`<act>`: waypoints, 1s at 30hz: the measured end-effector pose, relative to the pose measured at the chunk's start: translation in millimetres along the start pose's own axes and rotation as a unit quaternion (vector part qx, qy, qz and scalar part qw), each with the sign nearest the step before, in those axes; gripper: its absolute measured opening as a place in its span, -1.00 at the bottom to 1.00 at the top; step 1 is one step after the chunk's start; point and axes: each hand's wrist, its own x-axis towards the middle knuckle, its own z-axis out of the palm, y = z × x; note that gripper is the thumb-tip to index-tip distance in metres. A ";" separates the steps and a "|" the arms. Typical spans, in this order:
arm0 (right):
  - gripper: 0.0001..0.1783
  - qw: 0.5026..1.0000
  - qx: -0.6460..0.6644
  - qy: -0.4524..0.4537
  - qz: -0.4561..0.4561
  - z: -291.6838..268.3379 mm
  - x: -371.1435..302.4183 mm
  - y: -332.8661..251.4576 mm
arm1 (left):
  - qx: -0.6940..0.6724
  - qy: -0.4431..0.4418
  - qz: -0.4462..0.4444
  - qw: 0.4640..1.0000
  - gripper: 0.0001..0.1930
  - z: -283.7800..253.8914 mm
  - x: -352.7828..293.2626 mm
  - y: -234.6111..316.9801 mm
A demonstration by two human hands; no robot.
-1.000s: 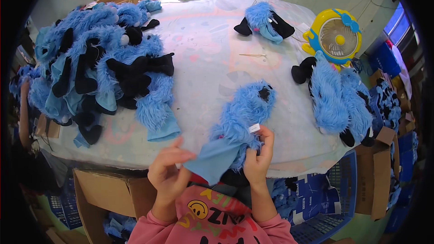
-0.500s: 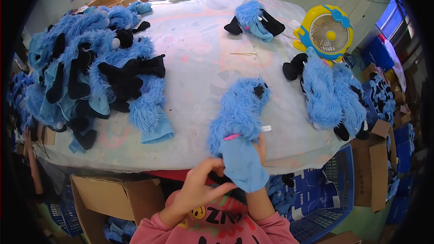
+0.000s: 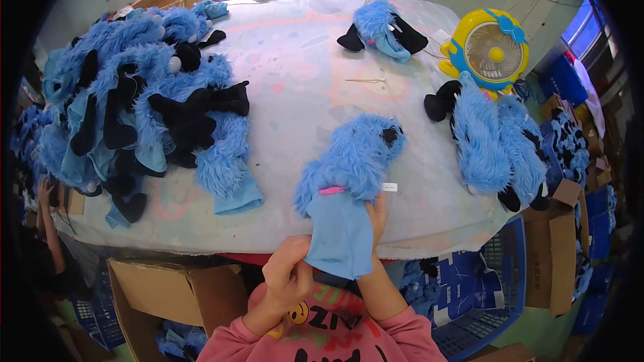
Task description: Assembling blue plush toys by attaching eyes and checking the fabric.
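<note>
A furry blue plush hand puppet (image 3: 355,157) lies at the near edge of the table, with a black patch at its far end. Its smooth light-blue cloth sleeve (image 3: 341,234) hangs toward me over the edge, below a small pink strip. My left hand (image 3: 290,269) pinches the sleeve's left lower corner between thumb and bent fingers. On the other side, my right hand (image 3: 378,220) grips the puppet's right edge by a white tag (image 3: 381,187); most of its fingers are hidden behind the cloth.
A large heap of similar plush pieces (image 3: 141,94) covers the table's left side. Two more (image 3: 484,147) lie at right, another (image 3: 376,23) at the back. A yellow fan (image 3: 493,53) and a thin stick (image 3: 365,81) are there. Below stand a cardboard box (image 3: 157,295) and a blue basket (image 3: 500,295).
My left hand has gone from spread thumb and fingers to a closed pinch on the sleeve's corner. The sleeve has swung left and lies flatter; the puppet's near end has shifted left.
</note>
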 end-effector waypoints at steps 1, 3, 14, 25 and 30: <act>-0.60 1.000 0.011 -0.005 -0.004 -2.1 3.7 1.7 | -0.006 0.006 -0.003 1.000 -0.71 0.1 1.7 -0.3; -0.58 1.000 0.021 -0.008 -0.006 -2.1 8.6 0.1 | -0.011 0.013 -0.007 1.000 -0.71 -0.1 5.8 -0.9; -0.50 0.849 -0.361 -0.146 -0.358 35.9 -27.0 -94.8 | -0.034 0.011 0.004 0.999 -0.75 3.2 26.0 10.4; -0.84 0.904 -0.355 -0.238 -0.023 33.7 -25.6 -88.0 | -0.202 -0.014 -0.218 0.955 -0.86 3.4 35.6 14.7; -0.86 0.943 -0.260 -0.208 0.026 32.6 -25.4 -78.3 | -0.222 -0.011 -0.229 0.948 -0.87 5.2 33.7 12.6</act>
